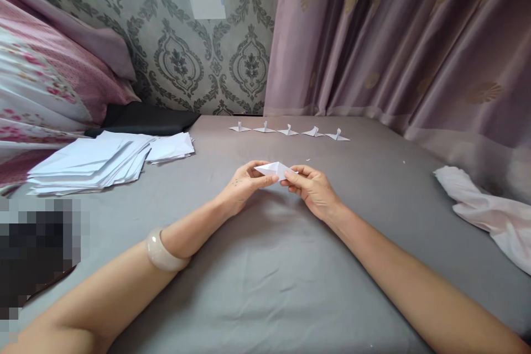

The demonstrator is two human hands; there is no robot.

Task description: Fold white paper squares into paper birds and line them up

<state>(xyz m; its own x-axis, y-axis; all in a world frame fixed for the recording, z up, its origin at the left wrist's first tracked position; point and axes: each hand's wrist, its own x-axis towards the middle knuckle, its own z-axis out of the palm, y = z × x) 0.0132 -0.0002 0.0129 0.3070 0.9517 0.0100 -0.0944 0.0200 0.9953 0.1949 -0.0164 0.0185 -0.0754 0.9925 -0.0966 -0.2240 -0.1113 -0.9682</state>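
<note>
I have both hands pinching a small white folded paper piece (274,169) just above the grey bed sheet (265,265): left hand (244,183) grips its 9 o'clock end, right hand (312,187) its 3 o'clock end. I judge a mid-fold crease; next calls for pressing the flap flat. Five finished white paper figures (288,131) line up at 12 o'clock, and a stack of white paper sheets (103,160) lies at 10.

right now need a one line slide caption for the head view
Both hands, left hand and right hand, pinch a folded white paper over a grey sheet, five finished paper figures lined up behind.
</note>
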